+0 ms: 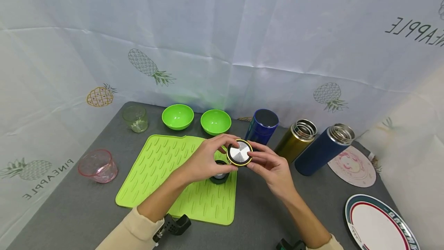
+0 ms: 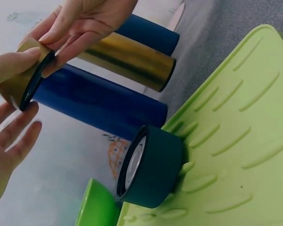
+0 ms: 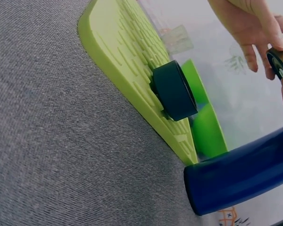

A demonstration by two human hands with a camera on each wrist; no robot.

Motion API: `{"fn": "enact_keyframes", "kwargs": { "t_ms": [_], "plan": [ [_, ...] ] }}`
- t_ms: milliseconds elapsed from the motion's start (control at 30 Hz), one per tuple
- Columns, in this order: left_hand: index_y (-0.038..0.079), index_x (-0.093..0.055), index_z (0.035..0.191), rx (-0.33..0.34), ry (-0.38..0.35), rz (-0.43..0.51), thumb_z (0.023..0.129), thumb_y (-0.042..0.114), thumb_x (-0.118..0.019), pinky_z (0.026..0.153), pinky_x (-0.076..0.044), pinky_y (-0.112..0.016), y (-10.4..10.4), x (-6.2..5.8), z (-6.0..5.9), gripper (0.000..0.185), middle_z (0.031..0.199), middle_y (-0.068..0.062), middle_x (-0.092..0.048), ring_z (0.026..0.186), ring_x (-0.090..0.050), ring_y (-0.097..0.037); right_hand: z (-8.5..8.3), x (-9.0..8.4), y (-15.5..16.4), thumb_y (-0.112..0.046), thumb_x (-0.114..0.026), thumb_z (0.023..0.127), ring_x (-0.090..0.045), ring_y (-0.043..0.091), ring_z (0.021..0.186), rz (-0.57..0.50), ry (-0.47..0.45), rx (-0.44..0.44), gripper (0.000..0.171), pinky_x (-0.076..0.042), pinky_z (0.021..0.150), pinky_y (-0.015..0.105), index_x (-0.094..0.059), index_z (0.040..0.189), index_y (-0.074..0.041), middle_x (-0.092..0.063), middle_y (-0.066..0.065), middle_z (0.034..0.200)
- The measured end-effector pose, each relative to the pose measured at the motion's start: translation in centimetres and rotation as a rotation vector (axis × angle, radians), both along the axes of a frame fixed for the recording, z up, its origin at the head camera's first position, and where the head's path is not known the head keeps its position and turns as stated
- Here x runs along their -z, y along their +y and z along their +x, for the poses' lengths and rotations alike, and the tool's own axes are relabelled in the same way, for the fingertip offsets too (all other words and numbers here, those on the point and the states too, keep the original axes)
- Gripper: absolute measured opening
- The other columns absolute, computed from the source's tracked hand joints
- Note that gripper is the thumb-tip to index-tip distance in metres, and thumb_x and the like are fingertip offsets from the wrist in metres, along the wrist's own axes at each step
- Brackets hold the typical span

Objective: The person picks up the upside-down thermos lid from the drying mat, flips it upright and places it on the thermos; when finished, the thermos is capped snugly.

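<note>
Both hands pinch a round gold lid (image 1: 239, 152) with a silver disc and black ring on its face, raised above the table. My left hand (image 1: 212, 158) has it by the left edge, thumb below and fingers above. At the opposite edge, my right hand (image 1: 271, 164) grips with its fingertips. In the left wrist view the lid (image 2: 20, 77) shows a gold side and a black rim. Below the left hand, a second, dark lid (image 2: 158, 167) sits on the green mat (image 1: 156, 173), its silvery inside facing up; the left hand partly covers it in the head view.
Behind the hands stand a blue bottle (image 1: 261, 126), a gold flask (image 1: 295, 142) and a navy flask (image 1: 319, 155), both flasks uncapped. Two green bowls (image 1: 177, 117) sit at the back. A clear glass (image 1: 136, 119) and pink glass (image 1: 98, 167) stand left; plates (image 1: 378, 227) lie right.
</note>
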State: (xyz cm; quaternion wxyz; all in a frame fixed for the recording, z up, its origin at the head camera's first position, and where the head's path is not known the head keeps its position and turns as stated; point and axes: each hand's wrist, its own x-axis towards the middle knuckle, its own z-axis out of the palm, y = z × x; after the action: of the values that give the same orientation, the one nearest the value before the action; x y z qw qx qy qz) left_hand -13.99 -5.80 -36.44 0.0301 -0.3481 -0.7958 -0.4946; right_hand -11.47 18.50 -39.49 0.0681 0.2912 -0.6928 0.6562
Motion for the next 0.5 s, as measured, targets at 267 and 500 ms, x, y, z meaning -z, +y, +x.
{"fn": "enact_keyframes", "kwargs": {
  "t_ms": [267, 500],
  "plan": [
    [0.020, -0.065, 0.115, -0.046, 0.076, -0.040, 0.073, 0.023, -0.093, 0.086, -0.058, -0.038, 0.31, -0.04, 0.05, 0.051, 0.124, 0.005, -0.067, 0.100, -0.062, -0.008, -0.02, 0.33, -0.13, 0.017, -0.066, 0.088, -0.070, 0.007, 0.118, -0.018, 0.013, -0.014, 0.030, -0.059, 0.091, 0.021, -0.067, 0.118, 0.014, -0.063, -0.005, 0.141],
    [0.021, -0.064, 0.115, -0.073, 0.096, -0.068, 0.073, 0.030, -0.093, 0.086, -0.057, -0.035, 0.17, 0.07, 0.13, 0.053, 0.114, 0.010, -0.067, 0.095, -0.059, -0.006, 0.11, 0.33, -0.33, 0.016, -0.066, 0.089, -0.069, 0.006, 0.118, 0.018, 0.014, -0.028, 0.030, -0.058, 0.093, 0.021, -0.064, 0.119, 0.018, -0.061, -0.008, 0.142]
  ]
}}
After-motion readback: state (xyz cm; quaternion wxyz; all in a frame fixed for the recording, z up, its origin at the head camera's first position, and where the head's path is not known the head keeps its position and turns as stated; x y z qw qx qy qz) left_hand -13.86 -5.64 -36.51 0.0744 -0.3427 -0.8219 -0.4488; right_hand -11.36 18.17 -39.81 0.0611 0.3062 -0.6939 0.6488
